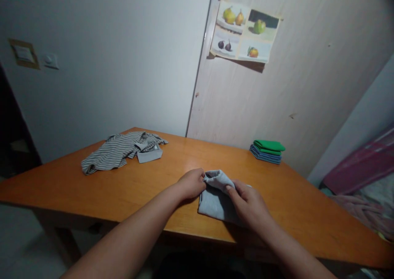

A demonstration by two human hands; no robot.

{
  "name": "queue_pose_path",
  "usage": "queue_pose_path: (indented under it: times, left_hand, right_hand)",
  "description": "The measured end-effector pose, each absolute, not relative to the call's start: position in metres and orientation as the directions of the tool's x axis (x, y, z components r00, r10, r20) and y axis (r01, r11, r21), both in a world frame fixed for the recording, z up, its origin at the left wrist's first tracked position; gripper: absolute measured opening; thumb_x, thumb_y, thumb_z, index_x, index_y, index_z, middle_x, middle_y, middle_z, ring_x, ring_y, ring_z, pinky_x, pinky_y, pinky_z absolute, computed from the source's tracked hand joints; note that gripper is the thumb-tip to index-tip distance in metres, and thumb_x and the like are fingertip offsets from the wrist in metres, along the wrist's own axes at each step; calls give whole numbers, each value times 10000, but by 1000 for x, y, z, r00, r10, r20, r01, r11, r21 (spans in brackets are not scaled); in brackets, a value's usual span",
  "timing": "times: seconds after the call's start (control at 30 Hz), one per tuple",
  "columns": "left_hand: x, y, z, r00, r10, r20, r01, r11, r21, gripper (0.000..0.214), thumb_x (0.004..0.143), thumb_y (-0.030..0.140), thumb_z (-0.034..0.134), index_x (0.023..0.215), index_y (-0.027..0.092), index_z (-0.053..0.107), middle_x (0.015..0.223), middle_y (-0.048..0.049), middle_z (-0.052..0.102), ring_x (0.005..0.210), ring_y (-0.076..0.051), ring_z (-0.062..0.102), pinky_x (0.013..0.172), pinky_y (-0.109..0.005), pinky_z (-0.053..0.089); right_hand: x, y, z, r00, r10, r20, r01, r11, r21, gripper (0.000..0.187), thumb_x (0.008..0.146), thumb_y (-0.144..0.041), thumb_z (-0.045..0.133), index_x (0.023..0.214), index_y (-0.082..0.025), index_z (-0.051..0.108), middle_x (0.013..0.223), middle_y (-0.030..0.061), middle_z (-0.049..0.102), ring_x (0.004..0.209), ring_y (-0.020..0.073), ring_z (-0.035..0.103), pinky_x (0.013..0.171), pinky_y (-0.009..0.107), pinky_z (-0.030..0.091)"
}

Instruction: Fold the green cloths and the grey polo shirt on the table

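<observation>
A light grey piece of clothing (215, 203), partly folded, lies near the front edge of the wooden table. My left hand (193, 183) pinches its far left corner with closed fingers. On the other side, my right hand (248, 201) grips the raised upper layer, thumb on top and fingers behind it. Between the hands that layer is lifted and curls into an open fold. The garment's right end is hidden behind my right hand, and its exact kind cannot be made out.
A crumpled striped shirt (115, 153) with a grey collar lies at the table's back left. Folded green cloth (268, 146) rests on folded blue cloth (266, 157) at the back right. Walls stand behind the table (147, 192). Pink bedding (360, 168) is at far right.
</observation>
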State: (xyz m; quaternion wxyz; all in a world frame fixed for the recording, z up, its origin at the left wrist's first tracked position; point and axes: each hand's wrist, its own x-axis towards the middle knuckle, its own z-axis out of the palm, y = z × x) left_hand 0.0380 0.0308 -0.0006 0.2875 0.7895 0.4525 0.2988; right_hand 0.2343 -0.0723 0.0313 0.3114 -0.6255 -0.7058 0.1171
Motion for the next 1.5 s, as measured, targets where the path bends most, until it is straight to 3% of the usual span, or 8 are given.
queue_pose_path:
  times: [0.23, 0.3, 0.47, 0.63, 0.77, 1.0, 1.27, 1.5]
  left_hand:
    - [36, 45, 0, 454, 881, 132, 559, -397, 728, 118, 751, 207, 596, 637, 176, 587, 601, 8, 561, 583, -134, 454, 552, -258, 263]
    - [35, 45, 0, 479, 870, 117, 529, -393, 752, 21, 722, 167, 606, 703, 166, 614, 626, 15, 569, 594, -126, 461, 546, -242, 280]
    - [36, 42, 1, 544, 831, 115, 411, -383, 827, 363, 678, 68, 576, 1025, 153, 639, 798, 3, 655, 681, -122, 543, 575, -194, 365]
    - [42, 44, -1, 559, 821, 117, 378, -378, 845, 253, 673, 66, 551, 865, 150, 692, 764, -9, 659, 700, -141, 557, 583, -204, 377]
    - [44, 47, -2, 522, 849, 86, 405, -335, 850, 133, 664, 94, 553, 704, 141, 671, 634, 12, 589, 592, -121, 487, 543, -215, 341]
    - [46, 47, -3, 451, 893, 13, 439, -235, 867, 74, 635, 153, 586, 561, 152, 582, 508, 38, 480, 475, -92, 392, 471, -221, 263]
    - [45, 50, -1, 441, 896, -58, 465, -172, 868, 69, 615, 191, 599, 558, 157, 579, 443, 48, 428, 411, -84, 336, 439, -236, 193]
    - [42, 46, 0, 416, 909, -19, 482, -203, 852, 91, 641, 219, 633, 592, 150, 599, 478, 49, 453, 443, -90, 367, 448, -231, 236]
  right_hand:
    - [227, -88, 27, -71, 920, 385, 852, 256, -457, 366, 992, -421, 414, 1221, -284, 663, 1039, 65, 751, 940, 264, 673, 834, 350, 471]
    - [228, -89, 24, -67, 917, 394, 844, 262, -467, 373, 993, -429, 410, 1211, -269, 668, 1019, 75, 751, 931, 264, 676, 833, 353, 478]
    - [232, -82, 21, -47, 919, 391, 792, 273, -546, 382, 991, -457, 407, 1147, -250, 688, 938, 63, 754, 861, 254, 683, 755, 330, 489]
    - [236, -74, 34, -35, 923, 382, 792, 259, -553, 363, 989, -464, 418, 1038, -241, 701, 861, 43, 743, 800, 233, 678, 708, 313, 487]
    - [236, -81, 38, -92, 902, 423, 856, 289, -429, 342, 1001, -423, 413, 1140, -262, 680, 962, 49, 758, 866, 243, 697, 747, 344, 523]
    - [227, -107, -5, -359, 762, 538, 892, 450, -41, 392, 955, -252, 488, 1316, -184, 626, 1359, 133, 639, 1254, 286, 600, 1049, 473, 495]
    - [221, -108, -6, -350, 769, 535, 905, 426, -19, 438, 953, -212, 481, 1376, -173, 588, 1374, 129, 629, 1273, 272, 592, 1082, 472, 488]
    - [212, -117, -13, -388, 803, 453, 908, 418, 37, 495, 959, -271, 520, 1434, -134, 538, 1483, 167, 510, 1394, 323, 455, 1144, 544, 399]
